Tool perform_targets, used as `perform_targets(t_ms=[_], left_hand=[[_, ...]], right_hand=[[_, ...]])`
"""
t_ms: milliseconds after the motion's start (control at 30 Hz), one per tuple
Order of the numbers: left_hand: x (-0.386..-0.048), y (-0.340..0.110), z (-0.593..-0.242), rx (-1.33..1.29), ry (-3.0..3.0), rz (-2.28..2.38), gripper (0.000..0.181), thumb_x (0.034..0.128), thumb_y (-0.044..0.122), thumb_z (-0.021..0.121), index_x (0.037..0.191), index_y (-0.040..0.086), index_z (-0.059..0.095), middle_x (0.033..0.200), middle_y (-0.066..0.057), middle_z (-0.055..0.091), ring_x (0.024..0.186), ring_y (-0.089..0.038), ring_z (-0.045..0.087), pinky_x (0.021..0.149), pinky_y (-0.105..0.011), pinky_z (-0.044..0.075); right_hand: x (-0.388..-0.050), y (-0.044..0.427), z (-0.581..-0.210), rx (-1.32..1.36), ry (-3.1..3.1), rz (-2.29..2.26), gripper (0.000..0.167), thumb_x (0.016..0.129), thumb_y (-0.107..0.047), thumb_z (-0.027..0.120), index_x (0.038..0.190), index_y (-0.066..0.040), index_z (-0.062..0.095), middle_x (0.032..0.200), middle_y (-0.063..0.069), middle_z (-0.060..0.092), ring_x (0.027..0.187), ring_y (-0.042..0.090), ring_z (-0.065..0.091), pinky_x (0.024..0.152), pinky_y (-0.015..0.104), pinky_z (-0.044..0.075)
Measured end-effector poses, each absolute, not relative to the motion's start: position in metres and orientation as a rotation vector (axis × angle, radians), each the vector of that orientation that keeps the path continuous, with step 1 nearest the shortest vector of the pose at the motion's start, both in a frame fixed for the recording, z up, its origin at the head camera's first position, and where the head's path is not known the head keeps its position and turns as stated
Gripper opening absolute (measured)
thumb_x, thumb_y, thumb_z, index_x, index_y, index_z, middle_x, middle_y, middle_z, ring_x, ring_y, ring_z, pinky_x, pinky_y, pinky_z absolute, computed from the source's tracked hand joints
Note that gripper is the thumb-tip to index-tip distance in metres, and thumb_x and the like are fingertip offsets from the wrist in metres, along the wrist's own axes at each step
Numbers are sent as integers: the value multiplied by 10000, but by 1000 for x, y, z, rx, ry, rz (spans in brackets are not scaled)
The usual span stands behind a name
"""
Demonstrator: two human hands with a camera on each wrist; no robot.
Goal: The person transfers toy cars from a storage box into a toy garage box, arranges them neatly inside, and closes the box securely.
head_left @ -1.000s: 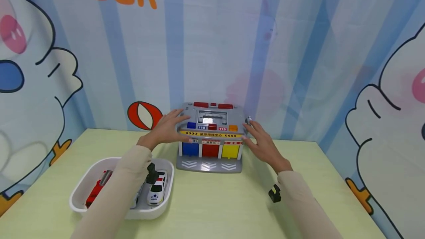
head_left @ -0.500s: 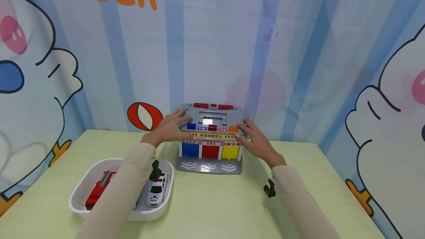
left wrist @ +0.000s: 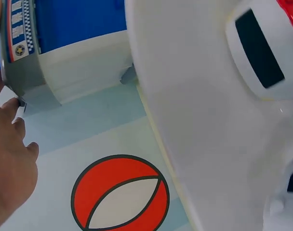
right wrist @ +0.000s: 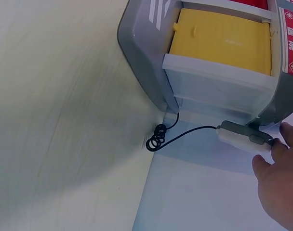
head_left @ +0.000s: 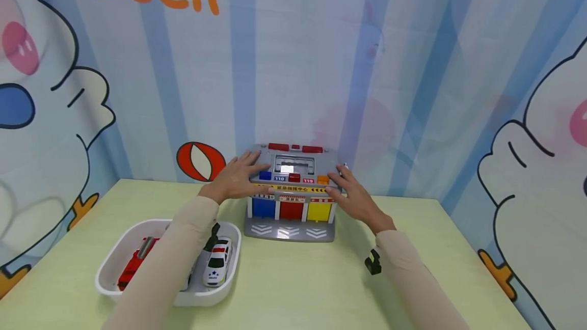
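Observation:
A toy emergency-station garage with blue, red and yellow doors stands at the back of the table. My left hand rests on its left roof edge, fingers spread on top, thumb across the front. On the opposite side, my right hand lies on the right roof edge, fingers extended, thumb near the front sign. In the right wrist view, a small grey-and-white handset on a coiled black cord hangs by the garage's side. Right fingertips are close to it; contact is unclear.
At the left stands a white tub with a red toy vehicle and a white toy police car; my left sleeve hides part of it. A striped curtain hangs behind the pale green table.
My right hand has moved left, from beside the garage onto its right roof edge. My left hand has slid slightly right over the roof. The garage stays in place.

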State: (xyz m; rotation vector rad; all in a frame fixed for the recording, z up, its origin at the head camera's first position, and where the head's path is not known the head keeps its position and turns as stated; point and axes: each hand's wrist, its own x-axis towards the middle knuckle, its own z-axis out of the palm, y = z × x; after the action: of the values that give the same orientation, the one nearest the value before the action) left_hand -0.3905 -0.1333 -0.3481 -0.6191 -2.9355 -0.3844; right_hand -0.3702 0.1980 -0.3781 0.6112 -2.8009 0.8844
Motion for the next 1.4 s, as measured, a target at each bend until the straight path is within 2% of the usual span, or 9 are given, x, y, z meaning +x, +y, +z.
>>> perform_targets(t_ms=[333, 667, 967, 1133, 1400], left_hand=[[-389, -132, -350, -621, -2937, -369, 837, 836, 679, 573, 1530, 236, 421, 1687, -120, 145, 1561, -374, 79, 1252, -577, 93], [-391, -134, -352, -631, -2928, -351, 831, 844, 692, 564, 1530, 247, 421, 1685, -116, 154, 1560, -371, 96, 1249, -583, 111], [-391, -135, -353, -628, -2926, -363, 831, 844, 693, 565, 1529, 245, 424, 1685, -117, 155, 1559, -374, 100, 1250, -581, 105], [-391, -135, -353, -631, -2927, -352, 833, 844, 698, 559, 1530, 246, 422, 1685, -119, 151, 1558, -376, 97, 1249, -585, 108], [-392, -136, -352, -633, -2941, -331, 833, 848, 696, 557, 1533, 244, 415, 1686, -122, 144, 1559, -374, 94, 1248, -588, 108]], right_hand=[[-377, 201, -365, 615, -2853, 980, 657, 977, -413, 540, 1546, -125, 380, 1696, 113, 98, 1559, 390, 58, 1169, 706, 201], [-379, 197, -354, 664, -2872, 956, 806, 923, -565, 578, 1540, -88, 377, 1679, 184, 119, 1526, 463, 138, 1152, 717, 224], [-389, 191, -347, 616, -2941, 958, 686, 1021, -502, 467, 1571, -119, 317, 1691, 166, 44, 1534, 456, 106, 1180, 684, 209], [-390, 189, -343, 617, -2939, 904, 592, 1069, -419, 391, 1558, -90, 338, 1678, 210, 60, 1529, 468, 106, 1192, 674, 185], [-389, 185, -339, 585, -2944, 881, 563, 1071, -359, 417, 1546, -63, 355, 1673, 222, 83, 1526, 470, 121, 1201, 655, 189]])
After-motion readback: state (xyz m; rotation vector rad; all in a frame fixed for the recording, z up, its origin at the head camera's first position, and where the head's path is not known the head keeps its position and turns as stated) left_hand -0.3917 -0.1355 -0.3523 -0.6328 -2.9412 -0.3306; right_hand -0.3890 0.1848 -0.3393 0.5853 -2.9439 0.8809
